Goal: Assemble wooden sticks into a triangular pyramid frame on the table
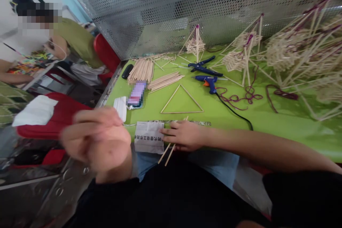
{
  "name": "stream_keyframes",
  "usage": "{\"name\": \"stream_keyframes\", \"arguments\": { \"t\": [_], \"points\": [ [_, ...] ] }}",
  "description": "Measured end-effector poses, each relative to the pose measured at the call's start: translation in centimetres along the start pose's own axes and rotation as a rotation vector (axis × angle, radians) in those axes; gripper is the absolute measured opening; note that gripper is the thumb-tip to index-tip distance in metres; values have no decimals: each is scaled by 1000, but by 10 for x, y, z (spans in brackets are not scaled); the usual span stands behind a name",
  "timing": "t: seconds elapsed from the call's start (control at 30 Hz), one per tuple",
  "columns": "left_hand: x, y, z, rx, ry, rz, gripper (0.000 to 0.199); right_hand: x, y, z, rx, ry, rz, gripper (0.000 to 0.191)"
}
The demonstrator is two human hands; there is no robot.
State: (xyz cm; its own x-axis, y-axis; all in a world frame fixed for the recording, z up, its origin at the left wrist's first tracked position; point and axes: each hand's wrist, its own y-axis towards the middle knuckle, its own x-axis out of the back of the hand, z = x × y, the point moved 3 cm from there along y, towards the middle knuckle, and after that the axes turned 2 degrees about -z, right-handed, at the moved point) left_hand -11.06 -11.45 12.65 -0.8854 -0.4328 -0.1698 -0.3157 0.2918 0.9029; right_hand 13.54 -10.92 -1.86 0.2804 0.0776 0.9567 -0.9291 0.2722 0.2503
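The blurred left hand (98, 139) hung raised, its grip unreadable; at its three o'clock, the right hand (184, 135) pinched two sticks (167, 153) running seven-to-one.

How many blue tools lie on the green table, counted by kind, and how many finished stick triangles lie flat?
Blue glue gun: 1
Blue pliers: 1
Flat stick triangle: 1
Total: 3
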Motion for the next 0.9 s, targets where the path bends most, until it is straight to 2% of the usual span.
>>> {"name": "stream_keyframes", "arguments": {
  "t": [0.03, 0.07, 0.1, 0.13, 0.17, 0.23, 0.3, 0.37, 0.43, 0.5, 0.6, 0.73, 0.83, 0.9],
  "points": [
    [-1, -14, 8, -6, 52, 176, 37, 0, 0, 1, -4, -5, 4, 56],
    [-1, -30, 17, 14, 123, 440, 39, -1, 0, 1, -10, -10, 8, 58],
    [2, -50, 26, 27, 207, 767, 45, -1, 0, 2, -15, -12, 9, 59],
    [12, -71, 31, -50, 267, 999, 51, -1, 1, 2, -20, -12, 7, 60],
    [26, -88, 35, -118, 340, 1097, 55, -1, 2, 2, -25, -11, 5, 60],
    [55, -122, 40, -119, 464, 1198, 62, -1, 2, 3, -26, -10, 2, 60],
    [74, -153, 40, -127, 535, 1297, 70, -2, 2, 3, -21, -26, -6, 56],
    [83, -173, 41, -156, 603, 1296, 80, -2, -1, 2, -14, -46, -32, 53],
    [87, -179, 48, -171, 676, 1251, 90, -1, -5, 1, -18, -57, -74, 51],
    [90, -176, 59, -151, 732, 1257, 102, 3, -10, 0, -30, -64, -123, 48],
    [99, -161, 72, -81, 769, 1333, 114, 10, -15, -1, -45, -87, -184, 42],
    [105, -140, 66, -48, 763, 1428, 117, 16, -18, -1, -32, -112, -264, 39],
    [97, -116, 57, -73, 725, 1479, 125, 20, -19, -1, -8, -131, -323, 37],
    [79, -89, 61, -97, 661, 1452, 109, 24, -20, -1, -11, -149, -344, 34]
  ]
}}
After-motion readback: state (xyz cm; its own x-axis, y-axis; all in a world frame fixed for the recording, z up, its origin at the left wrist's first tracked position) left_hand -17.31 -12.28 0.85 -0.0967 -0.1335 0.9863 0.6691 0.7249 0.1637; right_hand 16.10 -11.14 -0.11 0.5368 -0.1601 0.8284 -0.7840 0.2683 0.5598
